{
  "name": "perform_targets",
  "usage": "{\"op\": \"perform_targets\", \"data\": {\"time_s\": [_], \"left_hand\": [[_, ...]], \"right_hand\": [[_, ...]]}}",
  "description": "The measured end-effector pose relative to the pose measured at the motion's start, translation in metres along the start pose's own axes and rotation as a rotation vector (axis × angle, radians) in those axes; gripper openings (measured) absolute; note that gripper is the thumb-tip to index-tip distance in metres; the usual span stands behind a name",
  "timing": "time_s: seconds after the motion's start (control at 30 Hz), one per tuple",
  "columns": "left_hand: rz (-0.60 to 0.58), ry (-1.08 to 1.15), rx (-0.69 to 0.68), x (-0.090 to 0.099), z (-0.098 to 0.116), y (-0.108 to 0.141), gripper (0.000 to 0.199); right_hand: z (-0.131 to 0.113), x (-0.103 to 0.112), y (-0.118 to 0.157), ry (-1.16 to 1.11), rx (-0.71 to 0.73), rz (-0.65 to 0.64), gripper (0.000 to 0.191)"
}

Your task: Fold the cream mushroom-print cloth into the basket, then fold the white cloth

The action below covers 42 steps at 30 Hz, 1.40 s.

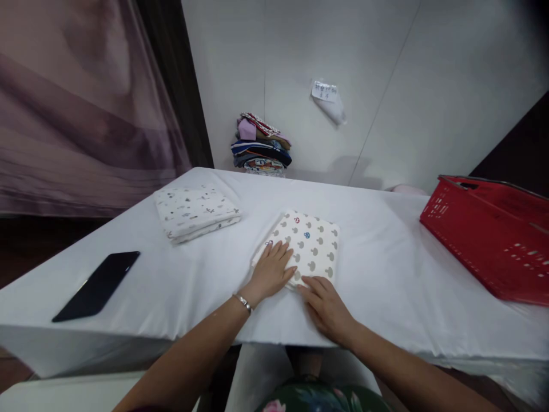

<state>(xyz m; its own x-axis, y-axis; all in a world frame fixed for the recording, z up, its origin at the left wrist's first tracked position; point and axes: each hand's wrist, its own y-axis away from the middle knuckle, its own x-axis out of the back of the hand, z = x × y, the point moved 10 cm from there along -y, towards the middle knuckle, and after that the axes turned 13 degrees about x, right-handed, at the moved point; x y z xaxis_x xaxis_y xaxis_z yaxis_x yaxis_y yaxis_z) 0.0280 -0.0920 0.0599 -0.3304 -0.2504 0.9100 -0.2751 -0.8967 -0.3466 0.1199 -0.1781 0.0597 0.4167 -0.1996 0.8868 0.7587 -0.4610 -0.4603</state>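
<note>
A folded white cloth with a mushroom print (315, 243) lies in the middle of the table, mostly grey mushrooms with a few red and blue ones. My left hand (271, 269) rests flat on its left part, fingers stretched out. At the cloth's near edge is my right hand (323, 306), its fingertips touching the fabric and its fingers bent a little; the thumb side is partly hidden. A second folded cloth (195, 212), white with small grey figures, sits to the left, apart from both hands.
A white-covered table (377, 257) spans the view. A dark flat tablet-like object (98, 286) lies at the left, and a red plastic basket (484, 240) stands at the right. Behind the table is a pile of folded clothes (261, 146) by the wall.
</note>
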Motion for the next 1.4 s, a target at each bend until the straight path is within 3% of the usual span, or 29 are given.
{"op": "perform_targets", "data": {"time_s": [0.13, 0.23, 0.3, 0.37, 0.47, 0.57, 0.7, 0.8, 0.9, 1.03, 1.2, 1.4], "left_hand": [[0.014, -0.024, -0.002, -0.004, -0.004, 0.003, 0.047], [0.013, -0.042, 0.008, -0.003, -0.004, 0.003, 0.047], [0.012, -0.053, 0.007, -0.003, -0.003, 0.003, 0.047], [0.005, -0.057, 0.003, -0.002, -0.003, 0.003, 0.046], [-0.007, -0.051, -0.005, -0.002, -0.003, 0.004, 0.045], [-0.025, -0.038, -0.004, -0.003, -0.004, 0.005, 0.045], [-0.098, 0.002, 0.032, -0.005, -0.009, -0.006, 0.045], [-0.082, 0.029, 0.098, 0.001, -0.017, -0.026, 0.044], [-0.039, -0.041, 0.210, -0.001, -0.030, -0.044, 0.050], [-0.086, -0.116, 0.287, -0.023, -0.042, -0.048, 0.056], [-0.055, -0.126, 0.273, -0.024, -0.042, -0.042, 0.057], [-0.173, -0.184, 0.354, -0.028, -0.044, -0.042, 0.062]], "right_hand": [[0.020, 0.028, -0.013, -0.119, 0.005, 0.100, 0.046], [0.069, 0.039, -0.033, -0.050, -0.082, 0.134, 0.043], [0.117, 0.029, -0.037, 0.016, -0.246, 0.045, 0.046], [0.168, 0.010, -0.024, 0.058, -0.500, -0.105, 0.052], [0.210, -0.017, 0.003, 0.039, -0.695, -0.231, 0.058], [0.216, -0.028, 0.015, 0.021, -0.691, -0.209, 0.059], [0.210, -0.026, 0.014, 0.021, -0.675, -0.232, 0.058], [0.205, -0.017, -0.007, 0.052, -0.650, -0.270, 0.059], [0.198, -0.016, -0.044, 0.042, -0.555, -0.277, 0.066], [0.193, -0.039, -0.083, -0.007, -0.424, -0.319, 0.067], [0.201, -0.069, -0.081, -0.026, -0.430, -0.389, 0.067], [0.204, -0.065, -0.088, -0.038, -0.452, -0.419, 0.068]]}}
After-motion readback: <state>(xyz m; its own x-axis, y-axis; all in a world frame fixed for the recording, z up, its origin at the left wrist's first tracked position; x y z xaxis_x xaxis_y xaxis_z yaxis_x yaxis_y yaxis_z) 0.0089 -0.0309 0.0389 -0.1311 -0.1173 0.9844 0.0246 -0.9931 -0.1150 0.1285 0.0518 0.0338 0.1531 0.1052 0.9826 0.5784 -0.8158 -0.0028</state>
